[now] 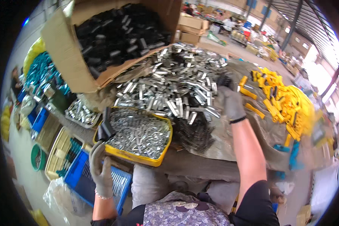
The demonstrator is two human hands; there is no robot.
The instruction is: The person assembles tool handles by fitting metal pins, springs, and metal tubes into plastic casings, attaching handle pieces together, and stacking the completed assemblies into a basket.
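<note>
My left hand [102, 175], in a grey glove, is at the left corner of a yellow tray [156, 162] of small metal pieces. Its fingertips grip the lower end of a black angular plastic part [107, 125]. My right hand [233, 104], also gloved, reaches to the right edge of a heap of shiny metal sleeves [173, 86]. Its fingers close around a blurred bundle of dark ribbed pieces [225, 80]; their exact kind is unclear. A similar dark, ribbed pile [195, 135] lies beside the yellow tray.
A cardboard box [60, 52] of black parts tilts toward me at the back. Yellow plastic handles [280, 100] are heaped at right, with teal handles [293, 154] nearer. A blue crate [77, 171] sits below my left hand. Teal parts [47, 73] fill a container at far left.
</note>
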